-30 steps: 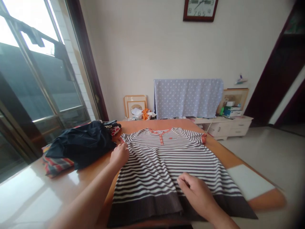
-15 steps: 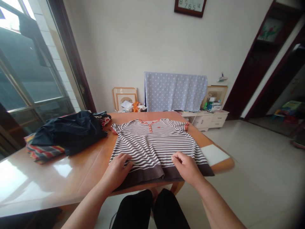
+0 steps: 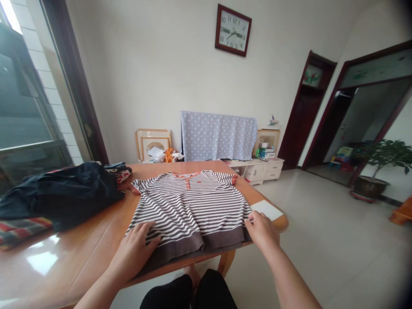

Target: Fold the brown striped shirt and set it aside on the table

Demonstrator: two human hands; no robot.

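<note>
A striped short-sleeved shirt (image 3: 212,206), brown and white with orange cuffs and collar trim, lies spread face up on the wooden table (image 3: 106,231). Its collar points away from me, and its dark ribbed hem runs along the near table edge. My left hand (image 3: 137,246) rests on the lower left side of the shirt, fingers apart and lying flat. At the lower right side, my right hand (image 3: 263,231) has its fingers bent and closed on the shirt's edge near the hem. That hand hides the hem's right corner. A few creases cross the shirt's left half.
A heap of dark and checked clothes (image 3: 74,195) lies on the table's left. A white sheet (image 3: 266,209) sits at the right corner. Beyond are a low white cabinet (image 3: 262,171), a dotted cloth (image 3: 219,135), leaning frames (image 3: 152,139) and a potted plant (image 3: 370,184).
My view has tilted up and turned right. My right hand has moved right across the shirt to its side edge and closed there. My left hand has shifted slightly left, its fingers spreading.
</note>
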